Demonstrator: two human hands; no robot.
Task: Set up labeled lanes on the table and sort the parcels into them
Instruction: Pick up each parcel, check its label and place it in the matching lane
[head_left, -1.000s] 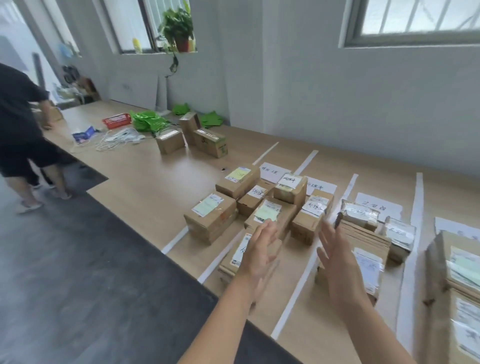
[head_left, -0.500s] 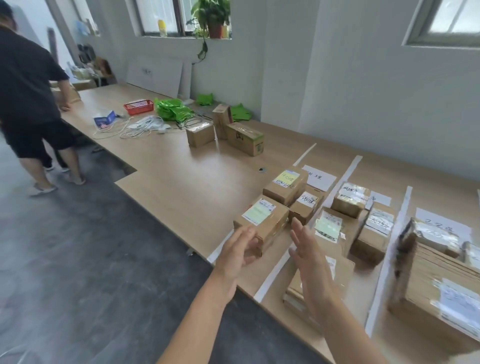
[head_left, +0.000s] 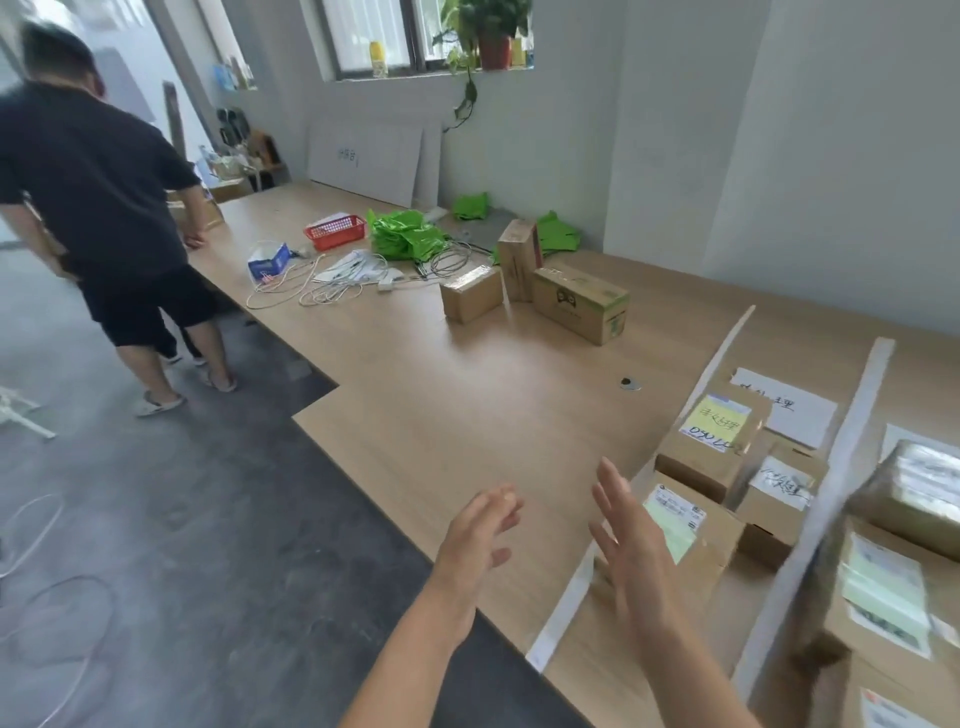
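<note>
Head view: left grip (head_left: 475, 540) and right grip (head_left: 631, 556), both wide and empty, hover at the desk (head_left: 441, 405) edge, apparently bound for unsorted boxes (head_left: 579, 309) at 12 o'clock.

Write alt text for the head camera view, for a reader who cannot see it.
The left hand and right hand, open and empty, hover over a wooden table. At right, labelled parcels sit in lanes divided by white tape strips; three loose cardboard boxes stand farther along, and another person stands at left.
</note>
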